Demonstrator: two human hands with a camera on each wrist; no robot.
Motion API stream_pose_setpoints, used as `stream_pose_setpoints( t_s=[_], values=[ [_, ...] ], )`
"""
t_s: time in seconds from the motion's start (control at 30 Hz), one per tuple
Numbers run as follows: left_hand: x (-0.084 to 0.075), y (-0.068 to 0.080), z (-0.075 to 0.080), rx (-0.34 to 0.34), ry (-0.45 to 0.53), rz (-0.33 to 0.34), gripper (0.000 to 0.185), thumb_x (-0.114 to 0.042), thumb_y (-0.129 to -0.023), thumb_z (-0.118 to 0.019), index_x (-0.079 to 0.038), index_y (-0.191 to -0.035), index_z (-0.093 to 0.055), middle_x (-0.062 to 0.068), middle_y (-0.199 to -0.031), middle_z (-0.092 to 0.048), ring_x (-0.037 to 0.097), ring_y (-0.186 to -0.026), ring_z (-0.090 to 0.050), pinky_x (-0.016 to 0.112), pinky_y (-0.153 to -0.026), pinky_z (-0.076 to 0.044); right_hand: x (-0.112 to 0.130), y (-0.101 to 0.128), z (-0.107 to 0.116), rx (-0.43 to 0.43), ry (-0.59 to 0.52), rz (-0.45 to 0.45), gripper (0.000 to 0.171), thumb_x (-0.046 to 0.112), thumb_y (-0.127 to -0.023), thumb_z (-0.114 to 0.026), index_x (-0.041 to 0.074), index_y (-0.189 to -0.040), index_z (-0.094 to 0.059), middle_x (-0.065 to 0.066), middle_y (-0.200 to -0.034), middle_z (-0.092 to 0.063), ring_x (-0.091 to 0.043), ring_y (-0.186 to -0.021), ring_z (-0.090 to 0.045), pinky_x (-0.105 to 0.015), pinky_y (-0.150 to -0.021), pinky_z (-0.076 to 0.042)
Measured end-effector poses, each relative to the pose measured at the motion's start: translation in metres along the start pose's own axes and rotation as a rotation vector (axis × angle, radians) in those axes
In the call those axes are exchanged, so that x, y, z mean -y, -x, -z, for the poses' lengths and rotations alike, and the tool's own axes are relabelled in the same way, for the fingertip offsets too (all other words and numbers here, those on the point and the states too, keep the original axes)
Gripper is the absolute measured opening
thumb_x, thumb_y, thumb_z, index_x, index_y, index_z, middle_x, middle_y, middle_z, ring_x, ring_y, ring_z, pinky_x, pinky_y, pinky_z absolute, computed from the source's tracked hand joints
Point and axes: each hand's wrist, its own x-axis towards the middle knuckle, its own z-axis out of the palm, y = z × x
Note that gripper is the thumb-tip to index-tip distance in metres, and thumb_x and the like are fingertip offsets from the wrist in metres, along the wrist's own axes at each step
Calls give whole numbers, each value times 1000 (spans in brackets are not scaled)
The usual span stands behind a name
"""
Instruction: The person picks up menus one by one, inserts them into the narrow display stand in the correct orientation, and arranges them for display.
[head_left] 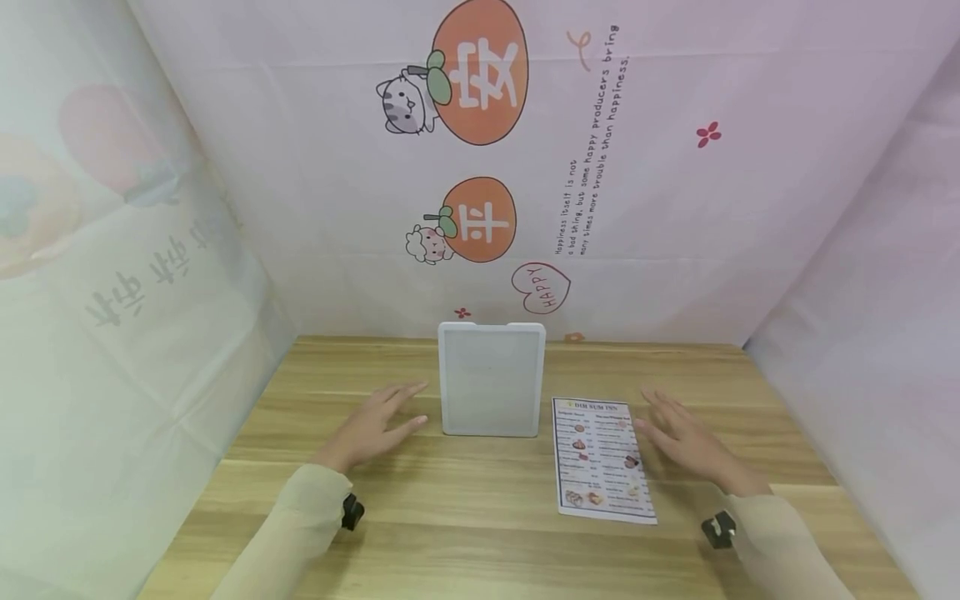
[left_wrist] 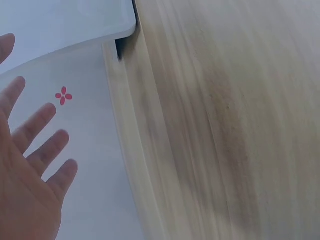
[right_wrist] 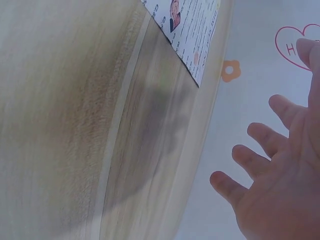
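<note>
A white-framed panel with a pale grey face [head_left: 491, 382] stands upright at the back middle of the table. To its left is my left hand [head_left: 378, 423], fingers spread and pointing toward the panel's edge, holding nothing. Right of the panel a printed menu sheet [head_left: 602, 460] headed "DIM SUM INN" lies on the wood. My right hand [head_left: 686, 442] is beside the sheet's right edge, its fingertips close to that edge in the head view. In the right wrist view the fingers [right_wrist: 252, 162] are apart and relaxed, and the palm holds nothing.
The wooden table [head_left: 450, 533] meets a white printed cloth [head_left: 337, 208] hung behind it, with further cloth [head_left: 97, 400] along the left and right sides. A small black device [head_left: 352, 511] is strapped at the left wrist, another [head_left: 718, 530] at the right.
</note>
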Motion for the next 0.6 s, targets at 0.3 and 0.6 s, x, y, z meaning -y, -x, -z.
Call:
stream_pose_setpoints(
  t_s=[0.3,0.6],
  values=[
    [-10,-7,-3,31,118,-6,56,-45,-98,-63,-26,-149,-49,0,-146,-52,26,-124,-55,56,-99,-46,4,1,1,27,-59,-35,65,40,-106,-47,-1,-153,-32,-35,-156,-21,-59,-139,-21,-79,-103,-18],
    [-21,-17,-12,60,253,-71,46,-25,-97,-69,-16,-141,-58,9,-132,-63,25,-112,-63,48,-99,-49,5,3,3,65,-129,-49,66,42,-106,-47,-4,-151,-34,-35,-149,-36,-57,-130,-40,-74,-97,-36]
  ],
)
